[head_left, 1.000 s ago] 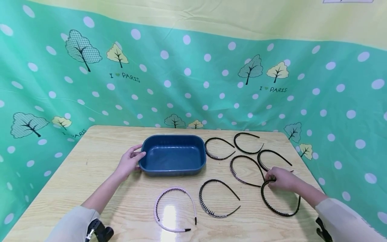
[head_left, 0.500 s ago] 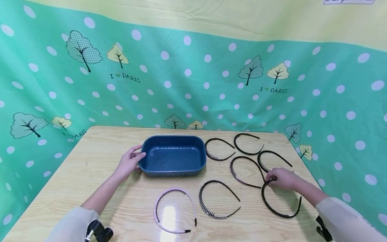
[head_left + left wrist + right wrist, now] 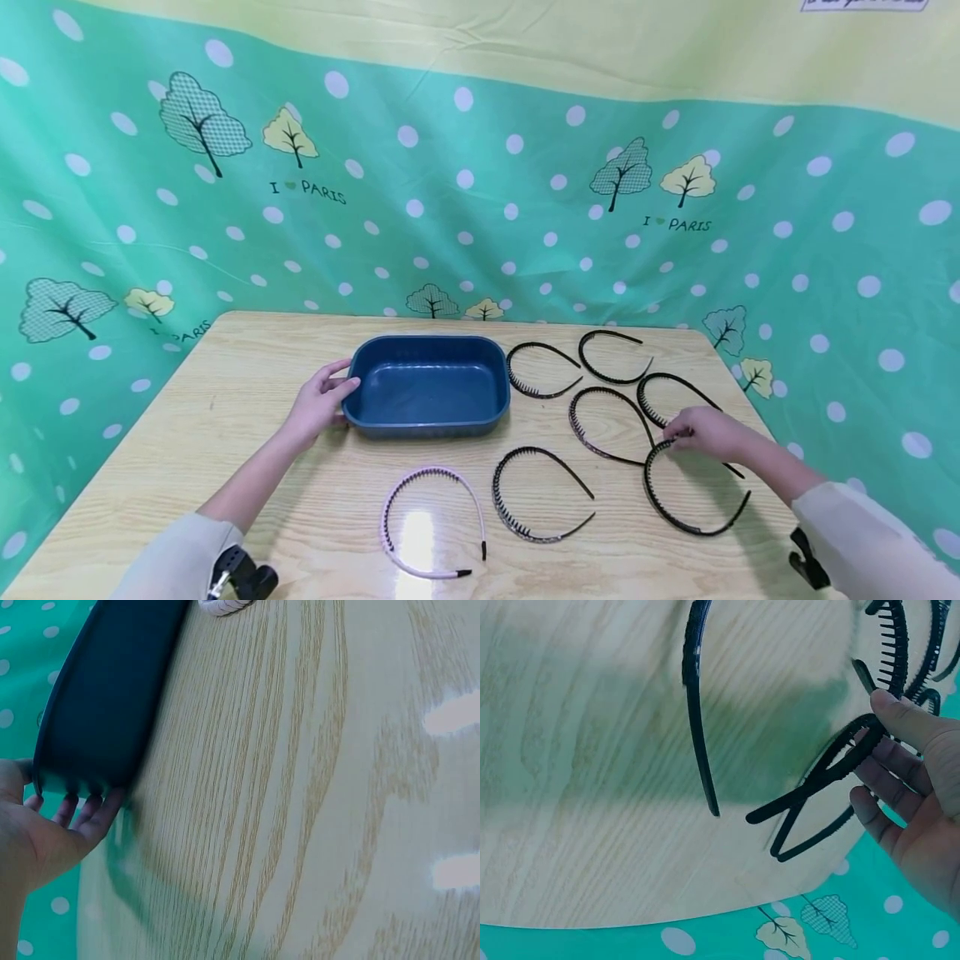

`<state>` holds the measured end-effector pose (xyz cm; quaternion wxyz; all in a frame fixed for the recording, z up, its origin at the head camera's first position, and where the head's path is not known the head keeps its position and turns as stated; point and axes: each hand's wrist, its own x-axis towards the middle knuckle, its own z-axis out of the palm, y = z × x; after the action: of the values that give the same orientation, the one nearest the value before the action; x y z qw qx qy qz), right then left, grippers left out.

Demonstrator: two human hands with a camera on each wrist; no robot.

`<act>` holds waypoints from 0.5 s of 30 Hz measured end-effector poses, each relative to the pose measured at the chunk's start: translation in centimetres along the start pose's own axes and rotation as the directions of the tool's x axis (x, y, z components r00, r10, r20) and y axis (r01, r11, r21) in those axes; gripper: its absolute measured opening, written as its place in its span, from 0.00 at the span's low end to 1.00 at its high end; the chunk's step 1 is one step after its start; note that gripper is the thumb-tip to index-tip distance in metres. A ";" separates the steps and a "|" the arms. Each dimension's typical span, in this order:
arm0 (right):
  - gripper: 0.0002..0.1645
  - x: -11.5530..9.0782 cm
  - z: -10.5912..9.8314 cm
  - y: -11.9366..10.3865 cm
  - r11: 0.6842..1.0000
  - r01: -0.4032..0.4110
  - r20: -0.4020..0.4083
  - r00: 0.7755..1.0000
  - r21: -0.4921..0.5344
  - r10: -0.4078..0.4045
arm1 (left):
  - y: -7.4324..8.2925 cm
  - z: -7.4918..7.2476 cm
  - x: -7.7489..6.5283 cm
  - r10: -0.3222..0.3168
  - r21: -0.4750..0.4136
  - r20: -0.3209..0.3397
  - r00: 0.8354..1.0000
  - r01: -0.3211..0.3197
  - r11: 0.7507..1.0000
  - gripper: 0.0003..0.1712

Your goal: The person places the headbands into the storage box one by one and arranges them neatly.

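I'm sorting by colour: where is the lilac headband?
In the head view, the lilac headband lies at lower centre, in front of the blue box, left of a black headband.

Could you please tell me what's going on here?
A person's left hand grips the left end of a blue basin, while the right hand pinches a black headband. Five other dark headbands and a pale purple one lie on the table. No headband is in the basin.

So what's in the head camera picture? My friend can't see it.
A person's right hand pinches a thin black toothed headband while the left hand grips a rectangular blue tub; six more headbands, one lilac, lie on a pale wooden table.
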<state>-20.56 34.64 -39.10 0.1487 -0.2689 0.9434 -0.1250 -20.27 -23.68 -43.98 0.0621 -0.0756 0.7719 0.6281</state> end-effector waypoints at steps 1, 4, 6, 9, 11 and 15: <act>0.07 0.0 -0.2 0.0 1.000 0.001 0.001 1.000 0.008 -0.001 | 0.0 0.0 0.0 0.000 0.003 -0.001 1.000 0.000 1.000 0.35; 0.07 0.1 -0.6 -0.1 0.999 0.018 0.002 1.000 0.029 -0.018 | 0.0 0.0 0.0 -0.001 0.003 -0.001 1.000 0.001 1.000 0.35; 0.07 0.2 -0.8 -0.2 0.998 0.024 0.010 1.000 0.052 -0.024 | 0.0 0.0 0.0 -0.001 0.003 -0.003 1.000 0.001 1.000 0.35; 0.07 0.3 -1.1 -0.4 0.997 0.035 0.020 0.999 0.066 -0.036 | 0.1 0.0 -0.1 -0.002 0.002 -0.003 1.000 0.002 1.000 0.35; 0.08 0.4 -1.2 -0.6 0.997 0.031 0.027 0.999 0.073 -0.033 | 0.1 0.1 -0.1 -0.003 -0.002 -0.001 1.000 0.003 1.000 0.35; 0.09 0.5 -1.6 -0.9 0.997 0.045 0.029 0.998 0.057 -0.047 | 0.2 0.1 -0.1 -0.008 -0.009 0.002 1.000 0.008 1.000 0.35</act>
<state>-21.12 33.91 -37.46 0.1676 -0.2880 0.9307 -0.1509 -20.16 -23.58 -43.81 0.0651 -0.0785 0.7686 0.6316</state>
